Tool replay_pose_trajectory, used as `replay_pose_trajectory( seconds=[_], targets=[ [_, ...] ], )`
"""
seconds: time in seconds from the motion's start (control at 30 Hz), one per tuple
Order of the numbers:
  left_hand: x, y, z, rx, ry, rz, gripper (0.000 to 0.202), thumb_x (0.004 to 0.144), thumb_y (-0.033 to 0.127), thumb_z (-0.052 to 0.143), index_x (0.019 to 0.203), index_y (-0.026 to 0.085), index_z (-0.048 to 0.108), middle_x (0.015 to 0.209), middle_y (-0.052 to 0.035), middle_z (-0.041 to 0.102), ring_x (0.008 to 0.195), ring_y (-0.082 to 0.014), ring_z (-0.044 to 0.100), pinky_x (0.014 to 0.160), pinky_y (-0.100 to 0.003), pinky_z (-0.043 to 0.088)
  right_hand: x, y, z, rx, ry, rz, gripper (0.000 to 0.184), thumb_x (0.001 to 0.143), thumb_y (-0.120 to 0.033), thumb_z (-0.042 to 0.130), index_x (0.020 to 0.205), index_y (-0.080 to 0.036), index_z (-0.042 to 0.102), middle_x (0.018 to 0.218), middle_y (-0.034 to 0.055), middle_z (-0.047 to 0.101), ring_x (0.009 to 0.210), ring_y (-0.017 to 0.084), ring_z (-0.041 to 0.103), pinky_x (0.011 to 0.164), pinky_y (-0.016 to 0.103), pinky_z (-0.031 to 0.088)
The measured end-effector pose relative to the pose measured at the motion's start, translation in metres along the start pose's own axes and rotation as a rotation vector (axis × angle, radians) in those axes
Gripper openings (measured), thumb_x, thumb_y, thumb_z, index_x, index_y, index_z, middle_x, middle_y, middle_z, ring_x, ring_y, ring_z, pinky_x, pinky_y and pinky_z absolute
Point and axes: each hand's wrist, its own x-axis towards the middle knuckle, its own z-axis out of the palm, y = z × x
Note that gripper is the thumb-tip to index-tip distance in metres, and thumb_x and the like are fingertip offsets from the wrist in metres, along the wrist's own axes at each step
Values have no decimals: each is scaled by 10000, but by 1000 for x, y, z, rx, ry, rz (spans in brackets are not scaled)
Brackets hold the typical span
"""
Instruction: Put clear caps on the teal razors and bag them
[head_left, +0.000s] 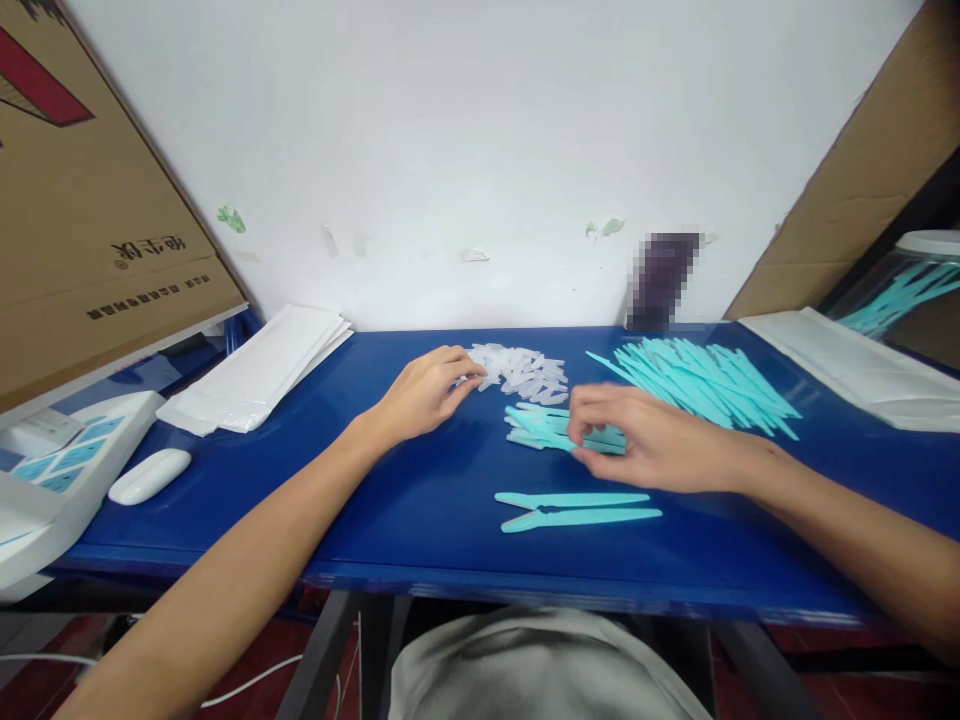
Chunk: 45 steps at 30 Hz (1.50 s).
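Small translucent white blade covers lie in a loose pile at the middle of the blue table. My left hand reaches the pile's left edge, thumb and fingertips drawn together around a cover that is mostly hidden. Over a small stack of turquoise eyebrow razors is my right hand, its fingers curled and the thumb slightly apart, with nothing visible held. It hides the stack's right part. Nearer the front edge, two separate razors lie side by side, heads to the left.
A larger heap of turquoise razors is at the back right. White packets lie left, beside a white mouse-shaped object and a white device. Another white packet and a clear jar of razors are right. Cardboard flanks both sides.
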Motion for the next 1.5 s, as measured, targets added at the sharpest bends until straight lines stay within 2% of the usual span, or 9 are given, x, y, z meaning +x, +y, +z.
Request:
replay_pose_trajectory(
  seconds=[0.07,0.17,0.3,0.43,0.93,1.17,1.33,1.4,1.5],
  targets=[
    [0,2,-1,-36,15,-10,256,1041,292,443,1090,161,657,1026,-88,678,912,-200,631,802,-319,486,1,3,1,-101,160,-4,140,885,-275,539,778,-205,598,790,40,633,788,201,549,786,363,362],
    [1,8,-1,-84,30,-6,240,1049,294,428,1071,161,625,981,-71,686,866,-182,631,790,-304,479,2,9,2,-160,254,65,170,859,-257,535,699,-202,552,687,17,630,690,180,544,802,384,348],
    [2,15,0,-95,64,53,251,1057,273,405,1108,160,623,1037,-90,702,929,-192,641,835,-318,488,2,15,3,-62,202,139,142,840,-254,545,708,-205,565,628,-6,639,568,142,540,642,298,372],
    [2,19,2,-101,104,72,260,1058,256,398,1139,166,628,1064,-94,712,956,-199,640,857,-332,496,2,15,2,-71,155,102,140,881,-262,524,816,-199,630,562,-29,596,459,112,480,535,258,331],
    [2,18,2,-109,101,74,279,1053,251,406,1128,155,657,1060,-102,733,976,-205,659,880,-343,514,2,20,3,-124,149,1,163,915,-225,508,874,-190,661,785,27,667,609,139,545,613,264,375],
    [3,31,22,-273,119,65,285,1046,276,437,1114,192,701,1021,-79,757,948,-198,681,865,-336,529,1,20,7,-154,150,2,166,923,-238,506,874,-195,659,808,38,637,642,153,544,604,281,347],
    [3,37,28,-285,68,87,296,1046,317,452,1134,199,708,1015,-70,763,904,-197,660,820,-325,517,0,20,6,-134,193,-6,168,923,-252,507,848,-196,647,840,39,627,649,148,541,621,285,352],
    [5,36,26,-281,24,93,308,1050,336,446,1171,197,694,1045,-68,754,927,-197,647,839,-326,507,0,18,5,-131,165,6,178,928,-265,510,855,-197,657,870,43,624,653,146,544,634,288,359],
    [7,24,23,-231,35,32,342,1062,333,396,1212,184,666,1114,-80,722,1014,-211,620,934,-363,474,0,13,3,-132,90,28,190,922,-284,525,845,-199,676,885,47,617,657,147,548,633,288,360]
  ],
)
